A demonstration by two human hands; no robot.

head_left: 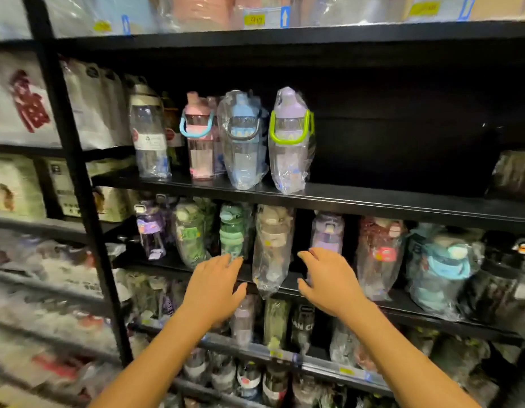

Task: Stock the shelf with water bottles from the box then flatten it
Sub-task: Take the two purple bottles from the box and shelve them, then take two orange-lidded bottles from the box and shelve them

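Note:
Plastic-wrapped water bottles stand on a black shelf (373, 203): a purple one with a green handle (290, 139), a blue one (243, 142) and a pink one (198, 136). On the shelf below, a beige wrapped bottle (271, 245) stands between my hands. My left hand (215, 287) and my right hand (329, 281) hover in front of it, fingers spread, holding nothing. No box is in view.
The upper shelf's right half is dark and bare. More wrapped bottles fill the lower shelves, such as a teal one (443, 266) and a red one (379, 254). A black upright post (75, 184) divides off boxed goods on the left.

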